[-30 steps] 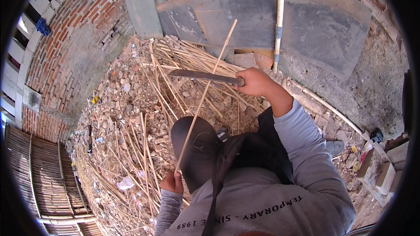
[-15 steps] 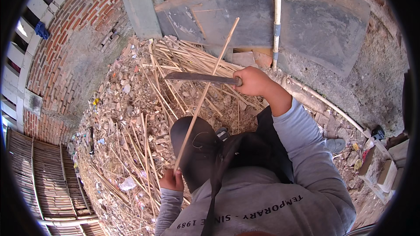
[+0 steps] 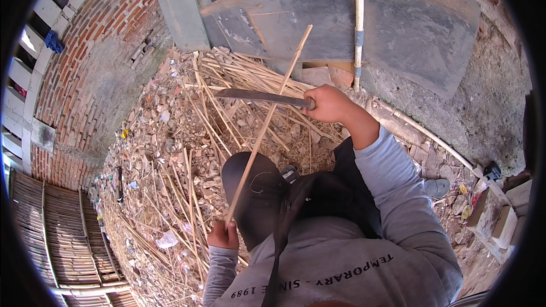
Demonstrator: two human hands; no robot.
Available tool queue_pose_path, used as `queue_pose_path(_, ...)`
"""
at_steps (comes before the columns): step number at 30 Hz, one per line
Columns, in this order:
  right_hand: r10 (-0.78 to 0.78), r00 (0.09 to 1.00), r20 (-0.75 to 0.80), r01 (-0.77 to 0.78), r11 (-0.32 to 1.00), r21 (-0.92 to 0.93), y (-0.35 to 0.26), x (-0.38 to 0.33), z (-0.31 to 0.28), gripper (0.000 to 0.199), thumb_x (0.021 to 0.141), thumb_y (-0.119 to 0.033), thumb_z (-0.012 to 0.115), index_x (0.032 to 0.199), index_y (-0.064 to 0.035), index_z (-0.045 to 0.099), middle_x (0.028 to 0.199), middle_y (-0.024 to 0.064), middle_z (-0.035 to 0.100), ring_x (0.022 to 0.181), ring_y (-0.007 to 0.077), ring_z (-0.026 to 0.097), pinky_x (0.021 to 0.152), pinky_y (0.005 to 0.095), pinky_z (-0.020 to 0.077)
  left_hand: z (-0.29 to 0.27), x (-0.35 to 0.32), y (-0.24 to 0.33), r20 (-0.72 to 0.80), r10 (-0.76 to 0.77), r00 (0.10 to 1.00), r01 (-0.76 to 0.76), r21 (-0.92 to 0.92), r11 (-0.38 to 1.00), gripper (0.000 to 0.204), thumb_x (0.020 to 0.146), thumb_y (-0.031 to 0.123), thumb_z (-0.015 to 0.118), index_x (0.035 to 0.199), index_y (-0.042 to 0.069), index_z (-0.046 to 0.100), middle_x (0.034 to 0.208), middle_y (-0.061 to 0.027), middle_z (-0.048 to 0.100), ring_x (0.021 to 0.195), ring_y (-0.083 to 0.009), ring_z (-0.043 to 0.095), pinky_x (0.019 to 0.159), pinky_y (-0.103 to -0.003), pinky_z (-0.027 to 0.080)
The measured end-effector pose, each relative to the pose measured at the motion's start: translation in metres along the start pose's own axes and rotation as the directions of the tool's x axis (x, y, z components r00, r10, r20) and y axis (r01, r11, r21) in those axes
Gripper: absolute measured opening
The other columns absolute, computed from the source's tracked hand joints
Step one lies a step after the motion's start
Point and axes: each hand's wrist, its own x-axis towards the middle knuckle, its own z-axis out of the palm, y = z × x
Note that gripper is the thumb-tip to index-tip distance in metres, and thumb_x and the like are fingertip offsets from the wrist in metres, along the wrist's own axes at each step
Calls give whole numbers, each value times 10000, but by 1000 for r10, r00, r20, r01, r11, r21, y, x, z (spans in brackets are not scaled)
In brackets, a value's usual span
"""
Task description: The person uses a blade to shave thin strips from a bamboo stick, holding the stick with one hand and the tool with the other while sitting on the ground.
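Observation:
A long, pale bamboo strip [image 3: 254, 152] slants up and away across my left knee. My left hand [image 3: 223, 234] is closed round its near end. In my right hand [image 3: 329, 104] I grip the handle of a machete [image 3: 250, 96], its dark blade pointing left. The blade crosses the strip at its upper part; I cannot tell whether the edge is cutting into it. Beyond the machete lies a pile of split bamboo strips [image 3: 250, 73]. More loose strips [image 3: 192, 193] lie on the ground to the left of my knee.
Rubble and litter [image 3: 148, 136] cover the ground. Grey sheets [image 3: 409, 34] lean on the far wall, with a white pipe [image 3: 359, 23] in front of them. A brick wall [image 3: 74, 91] and a bamboo-slat panel [image 3: 68, 233] stand on the left. A sandal [image 3: 437, 188] shows at right.
The machete's blade tip has tilted slightly upward on the strip. My right hand has shifted a touch; my left hand keeps its hold in the same place.

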Motion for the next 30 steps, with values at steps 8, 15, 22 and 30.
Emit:
queue_pose_path(8, -186, 975, 122, 190, 981, -26, -36, -10, 14, 266, 733, -307, 736, 943, -146, 710, 772, 150, 669, 790, 355, 657, 689, 463, 510, 18, 3, 5, -32, 50, 998, -52, -79, 996, 404, 913, 380, 645, 728, 43, 520, 576, -176, 535, 558, -411, 570, 523, -469, 427)
queue_pose_path(15, -67, 997, 32, 66, 997, 36, -4, -3, 1, 292, 735, -288, 748, 963, -110, 709, 795, 159, 672, 800, 359, 658, 704, 448, 511, 5, 2, 9, 56, -3, 998, 8, -76, 997, 389, 916, 374, 646, 741, 44, 536, 588, -176, 557, 567, -394, 593, 524, -462, 437)
queue_pose_path(22, -113, 993, 28, 109, 989, 100, -11, -3, 7, 292, 754, -281, 738, 983, -102, 707, 785, 157, 672, 795, 353, 660, 706, 444, 511, 17, 1, 5, 66, 23, 998, -17, -92, 996, 382, 915, 387, 644, 767, 42, 571, 615, -174, 577, 593, -391, 610, 543, -447, 454)
queue_pose_path(30, -119, 987, 104, 121, 993, -15, -24, -8, 7, 286, 747, -317, 751, 959, -130, 708, 759, 136, 671, 785, 347, 659, 682, 456, 507, 18, 2, 3, 83, 32, 996, -21, -133, 991, 367, 916, 375, 642, 789, 35, 592, 621, -174, 576, 589, -387, 608, 542, -438, 451)
